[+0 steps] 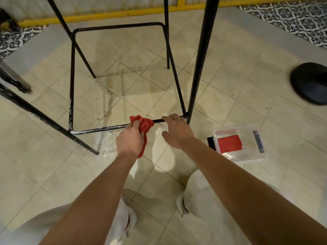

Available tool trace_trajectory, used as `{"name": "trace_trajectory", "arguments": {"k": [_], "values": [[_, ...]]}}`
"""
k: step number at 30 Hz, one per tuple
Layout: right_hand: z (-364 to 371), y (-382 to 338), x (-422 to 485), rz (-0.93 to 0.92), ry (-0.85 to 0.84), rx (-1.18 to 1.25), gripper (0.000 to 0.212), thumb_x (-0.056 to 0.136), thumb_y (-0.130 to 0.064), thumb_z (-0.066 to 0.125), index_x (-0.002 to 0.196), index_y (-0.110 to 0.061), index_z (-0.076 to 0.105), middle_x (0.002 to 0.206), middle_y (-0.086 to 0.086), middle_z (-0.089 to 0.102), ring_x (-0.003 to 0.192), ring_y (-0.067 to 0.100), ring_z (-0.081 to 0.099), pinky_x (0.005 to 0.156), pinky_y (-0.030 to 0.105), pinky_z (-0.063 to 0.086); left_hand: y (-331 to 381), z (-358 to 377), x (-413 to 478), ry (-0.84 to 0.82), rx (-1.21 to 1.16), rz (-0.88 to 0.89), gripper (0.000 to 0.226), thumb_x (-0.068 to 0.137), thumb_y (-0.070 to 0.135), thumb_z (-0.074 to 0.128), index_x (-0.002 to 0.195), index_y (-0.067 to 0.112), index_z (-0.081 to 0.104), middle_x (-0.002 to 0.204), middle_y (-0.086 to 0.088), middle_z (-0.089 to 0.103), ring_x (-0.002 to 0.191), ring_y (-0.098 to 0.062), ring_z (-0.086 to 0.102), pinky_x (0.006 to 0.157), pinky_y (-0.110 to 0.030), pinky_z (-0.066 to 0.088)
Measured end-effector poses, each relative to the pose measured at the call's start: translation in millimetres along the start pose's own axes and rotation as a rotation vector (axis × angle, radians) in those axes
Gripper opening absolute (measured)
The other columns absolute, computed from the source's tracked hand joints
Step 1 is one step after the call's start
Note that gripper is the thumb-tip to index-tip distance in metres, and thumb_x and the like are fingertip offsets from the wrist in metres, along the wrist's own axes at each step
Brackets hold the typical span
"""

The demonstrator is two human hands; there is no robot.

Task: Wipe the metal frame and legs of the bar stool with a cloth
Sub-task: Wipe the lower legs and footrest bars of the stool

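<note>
The bar stool's black metal frame stands on the tiled floor in front of me, its near footrest bar [99,129] running low from left to right. My left hand [131,140] grips a red cloth [146,125] that is bunched around this bar near its middle. My right hand [177,131] rests on the same bar just right of the cloth, fingers hooked over it. A thick black leg [200,59] rises at the bar's right end. The bar's left part shows whitish scuffs.
A clear plastic box [247,147] with a folded red cloth inside lies on the floor to the right. A round black base [311,82] sits at far right. Another dark frame leg [44,119] slants across the left. My knees and shoes are below.
</note>
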State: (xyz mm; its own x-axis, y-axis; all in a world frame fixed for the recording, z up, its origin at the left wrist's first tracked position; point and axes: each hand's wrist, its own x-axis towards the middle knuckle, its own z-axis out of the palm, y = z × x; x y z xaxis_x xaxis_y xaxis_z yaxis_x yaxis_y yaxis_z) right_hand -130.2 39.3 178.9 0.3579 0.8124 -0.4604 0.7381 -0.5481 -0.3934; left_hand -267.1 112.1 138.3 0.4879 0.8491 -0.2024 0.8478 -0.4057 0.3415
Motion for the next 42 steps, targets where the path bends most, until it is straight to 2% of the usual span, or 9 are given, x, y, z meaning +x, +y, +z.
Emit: {"name": "trace_trajectory", "arguments": {"k": [7,12,17,21,25,29,32,37,42], "values": [[19.0,4.9,-1.6,-0.005,-0.107,-0.346,0.075,0.094,-0.032,0.047,0.151,-0.018,0.001,0.159,0.006,-0.007,0.146,0.029,0.0,0.117,0.047,0.016,-20.8,-7.9,4.9,0.019,0.044,-0.148,0.038,0.098,0.025,0.044,0.136,0.023,0.047,0.116,-0.012,0.058,0.099,-0.038,0.06,0.074,-0.041,0.046],[18.9,-2.3,-3.2,-0.019,-0.034,-0.252,0.075,0.093,-0.029,0.049,0.151,-0.017,0.004,0.158,0.007,-0.004,0.145,0.029,0.002,0.116,0.046,0.017,3.6,0.1,3.4,-0.019,0.057,0.073,0.043,0.096,0.024,0.045,0.139,0.029,0.044,0.116,-0.007,0.059,0.097,-0.033,0.061,0.071,-0.038,0.048],[12.8,2.1,-5.0,-0.017,-0.028,-0.21,0.072,0.092,-0.028,0.049,0.15,-0.016,0.008,0.158,0.007,-0.001,0.145,0.027,0.002,0.114,0.043,0.018,-18.2,-6.4,4.3,-0.014,0.137,-0.07,0.042,0.096,0.021,0.045,0.138,0.023,0.044,0.116,-0.009,0.056,0.094,-0.035,0.062,0.066,-0.036,0.043],[11.7,3.7,-4.7,-0.01,-0.032,-0.204,0.07,0.092,-0.026,0.05,0.15,-0.014,0.012,0.158,0.008,0.0,0.145,0.027,0.004,0.114,0.042,0.019,-1.6,-0.1,-1.5,0.044,-0.031,-0.168,0.041,0.096,0.015,0.044,0.137,0.019,0.046,0.126,-0.012,0.055,0.1,-0.037,0.06,0.074,-0.042,0.046],[13.9,-1.4,-3.6,-0.04,-0.031,-0.2,0.07,0.091,-0.026,0.05,0.15,-0.016,0.012,0.158,0.008,0.002,0.144,0.026,0.005,0.113,0.043,0.02,-10.9,-4.6,-1.1,-0.009,0.016,-0.088,0.042,0.097,0.018,0.043,0.139,0.022,0.043,0.123,-0.01,0.055,0.098,-0.036,0.061,0.071,-0.04,0.045],[15.1,-0.9,-2.8,-0.025,-0.05,-0.204,0.069,0.092,-0.026,0.049,0.149,-0.015,0.012,0.158,0.008,0.003,0.144,0.026,0.004,0.113,0.044,0.02,-33.9,-14.6,2.7,-0.004,0.107,-0.159,0.04,0.098,0.018,0.041,0.137,0.02,0.043,0.119,-0.012,0.054,0.096,-0.038,0.06,0.069,-0.04,0.043],[16.7,-0.5,-2.0,-0.007,-0.07,-0.213,0.07,0.092,-0.027,0.049,0.15,-0.016,0.011,0.158,0.007,0.003,0.145,0.026,0.004,0.114,0.043,0.019,-23.9,-10.1,1.5,0.012,0.044,-0.183,0.043,0.096,0.012,0.043,0.138,0.017,0.043,0.125,-0.015,0.053,0.1,-0.039,0.059,0.072,-0.041,0.044],[14.9,1.9,-3.4,-0.01,-0.081,-0.205,0.07,0.093,-0.028,0.048,0.15,-0.015,0.011,0.158,0.006,0.004,0.145,0.026,0.003,0.114,0.044,0.018,-14.1,-3.6,3.9,-0.038,0.081,-0.026,0.045,0.094,0.014,0.044,0.139,0.021,0.043,0.122,-0.011,0.055,0.097,-0.036,0.061,0.071,-0.038,0.046],[8.7,10.8,-5.1,0.002,-0.05,-0.154,0.068,0.092,-0.025,0.049,0.15,-0.015,0.014,0.158,0.007,0.007,0.144,0.026,0.005,0.113,0.043,0.02,6.8,-3.9,15.2,-0.064,0.095,-0.067,0.045,0.088,0.01,0.048,0.133,0.016,0.049,0.124,-0.009,0.056,0.099,-0.033,0.061,0.074,-0.036,0.048]]}}
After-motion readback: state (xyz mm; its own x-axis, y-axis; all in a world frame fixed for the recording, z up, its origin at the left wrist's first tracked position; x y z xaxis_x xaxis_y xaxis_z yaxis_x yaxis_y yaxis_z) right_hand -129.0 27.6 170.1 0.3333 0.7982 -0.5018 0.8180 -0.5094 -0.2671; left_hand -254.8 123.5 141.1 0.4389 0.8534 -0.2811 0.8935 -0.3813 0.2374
